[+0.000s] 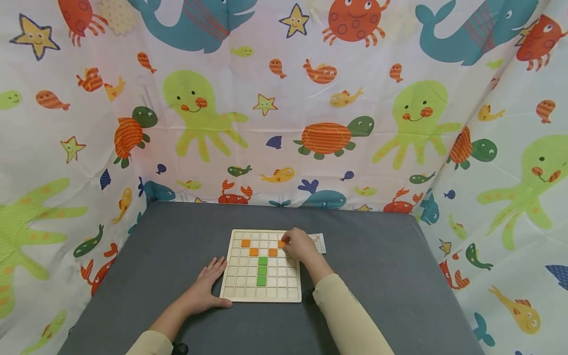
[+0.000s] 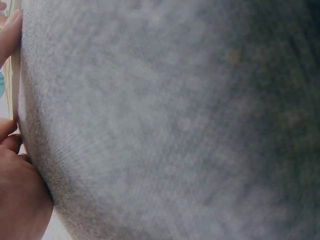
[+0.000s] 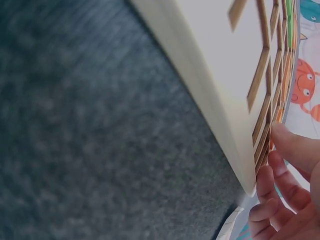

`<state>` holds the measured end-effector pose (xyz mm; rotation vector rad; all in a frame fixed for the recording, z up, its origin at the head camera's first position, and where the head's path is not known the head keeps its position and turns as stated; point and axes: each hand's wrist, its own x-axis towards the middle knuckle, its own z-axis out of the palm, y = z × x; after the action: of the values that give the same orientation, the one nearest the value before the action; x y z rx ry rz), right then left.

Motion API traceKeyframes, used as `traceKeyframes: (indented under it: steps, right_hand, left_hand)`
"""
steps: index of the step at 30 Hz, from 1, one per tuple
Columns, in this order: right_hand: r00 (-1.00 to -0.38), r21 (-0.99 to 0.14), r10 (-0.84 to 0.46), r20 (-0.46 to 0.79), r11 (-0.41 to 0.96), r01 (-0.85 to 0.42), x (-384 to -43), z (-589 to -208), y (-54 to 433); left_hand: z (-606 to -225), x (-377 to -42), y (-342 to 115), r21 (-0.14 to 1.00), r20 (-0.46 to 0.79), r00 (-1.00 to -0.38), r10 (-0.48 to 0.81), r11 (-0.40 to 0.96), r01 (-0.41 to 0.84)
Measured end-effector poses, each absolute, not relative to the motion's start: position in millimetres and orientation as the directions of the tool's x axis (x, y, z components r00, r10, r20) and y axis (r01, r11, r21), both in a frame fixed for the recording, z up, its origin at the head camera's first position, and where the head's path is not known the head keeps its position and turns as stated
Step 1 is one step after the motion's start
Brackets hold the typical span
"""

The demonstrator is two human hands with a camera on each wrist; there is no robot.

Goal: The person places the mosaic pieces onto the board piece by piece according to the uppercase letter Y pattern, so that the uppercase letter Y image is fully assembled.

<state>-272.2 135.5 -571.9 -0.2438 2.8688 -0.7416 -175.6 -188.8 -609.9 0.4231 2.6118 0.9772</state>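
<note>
A light wooden grid board (image 1: 244, 291) lies flat, with square cells in rows. Orange tiles (image 1: 254, 252) and a column of green tiles (image 1: 261, 270) sit in some cells. My left hand (image 1: 206, 286) is spread at the board's left side, fingertips by the left edge and thumb at the front left corner. At the upper right of the grid, my right hand (image 1: 301, 245) pinches an orange tile (image 1: 281, 244) between thumb and fingers. The right wrist view shows that thumb and the fingers (image 3: 282, 175) close at the board's surface, with a sliver of orange between them.
A pale gridded card (image 1: 318, 242) lies behind the right hand, partly hidden by it and the board. Dark grey cloth (image 1: 377, 276) covers the table. A white curtain (image 1: 284, 138) printed with sea animals stands at the back and sides.
</note>
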Motion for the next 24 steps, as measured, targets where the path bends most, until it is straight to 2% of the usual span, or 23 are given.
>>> traceKeyframes:
  steps: [9, 18, 24]
  right_hand:
    - [-0.974, -0.524, -0.217, -0.07, 0.839, -0.149, -266, -565, 141]
    - [-0.97, -0.571, -0.244, 0.02, 0.793, -0.212, -243, -546, 159]
    - [-0.978, -0.552, -0.19, 0.091, 0.807, -0.208, -226, -532, 180]
  left_hand:
    - [-612, -177, -188, 0.665, -0.183, -0.909, 0.376, 0.728, 0.167]
    - [-607, -179, -202, 0.693, -0.191, -0.909, 0.37, 0.707, 0.143]
    - [-589, -182, -227, 0.619, -0.106, -0.945, 0.31, 0.764, 0.182]
